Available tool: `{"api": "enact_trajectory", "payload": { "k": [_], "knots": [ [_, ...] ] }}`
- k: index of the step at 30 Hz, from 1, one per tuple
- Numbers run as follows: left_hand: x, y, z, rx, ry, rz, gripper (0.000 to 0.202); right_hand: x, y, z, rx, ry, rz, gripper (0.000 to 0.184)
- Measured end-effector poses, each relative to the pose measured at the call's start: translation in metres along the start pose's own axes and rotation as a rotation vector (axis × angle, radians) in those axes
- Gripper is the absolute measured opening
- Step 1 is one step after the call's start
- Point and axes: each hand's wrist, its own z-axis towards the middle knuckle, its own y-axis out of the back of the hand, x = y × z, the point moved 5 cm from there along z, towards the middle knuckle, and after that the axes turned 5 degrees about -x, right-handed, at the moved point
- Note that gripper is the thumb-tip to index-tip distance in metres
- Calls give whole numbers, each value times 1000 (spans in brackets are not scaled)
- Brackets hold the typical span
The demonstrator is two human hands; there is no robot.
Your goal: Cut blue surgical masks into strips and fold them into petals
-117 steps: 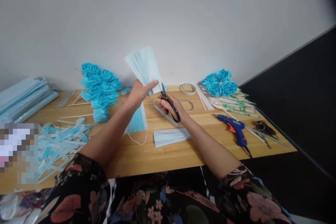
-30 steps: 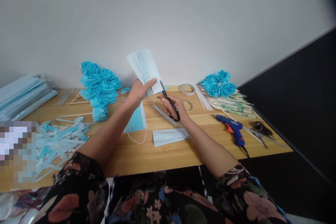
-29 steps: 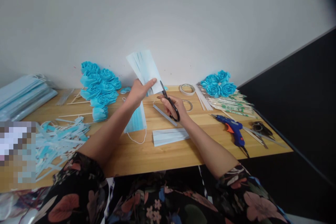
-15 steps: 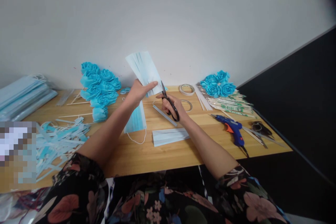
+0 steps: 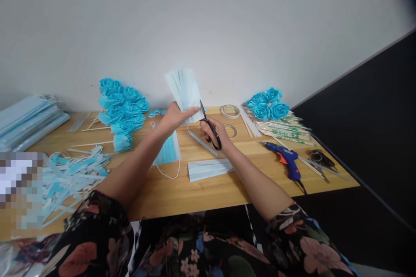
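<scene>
Left hand (image 5: 178, 117) pinches pale sheets (image 5: 186, 88); right hand (image 5: 217, 130) grips scissors (image 5: 211, 127). From there, blue flowers (image 5: 121, 110) sit at nine o'clock, a glue gun (image 5: 288, 159) at four; left arm (image 5: 134, 164) covers some of a mask (image 5: 168, 151).

A plain pale grey wall (image 5: 208, 21) rises along the back edge of the wooden table (image 5: 195, 201), with small specks low down and a soft, brighter patch above that edge's middle. Beyond the table's right edge is a broad black surface (image 5: 373, 117), its nature unclear.
</scene>
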Motion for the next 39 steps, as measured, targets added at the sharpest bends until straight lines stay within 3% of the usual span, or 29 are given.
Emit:
{"api": "enact_trajectory", "payload": {
  "k": [39],
  "knots": [
    [-2, 1, -2, -26, 17, 28, 59, 4, 2, -2, -60, -43, 48, 53]
  ]
}}
